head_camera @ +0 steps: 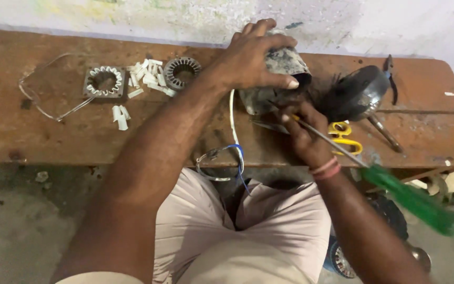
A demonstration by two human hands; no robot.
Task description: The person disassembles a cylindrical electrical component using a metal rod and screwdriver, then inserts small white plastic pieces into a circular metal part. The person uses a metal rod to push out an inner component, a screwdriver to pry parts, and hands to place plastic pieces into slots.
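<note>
Left hand (253,55) is clamped over the top of a grimy grey motor housing (282,79), fingers wrapped across its crown, thumb down the near side, pinning it to the wooden bench (53,131). Right hand (303,134) sits just below and in front of that housing, closed around a screwdriver (395,186). The green handle trails back toward the person's right, blurred, while the thin metal shaft runs up and left through the fist; its long axis slants from lower right to upper left, pointing at the underside of the housing. The tip itself is hidden at the fingers, so whether it touches the metal I cannot tell.

So the housing lies directly above the right hand, close, with the left hand already on it.

Outward now: a dark round motor cover (356,94) rests just right of the housing, yellow-handled scissors (342,137) near the right wrist. A white and blue wire (235,152) drops off the bench edge. Well to the left lie two ring-shaped stator cores (103,80) and scattered white plastic strips (148,73).
</note>
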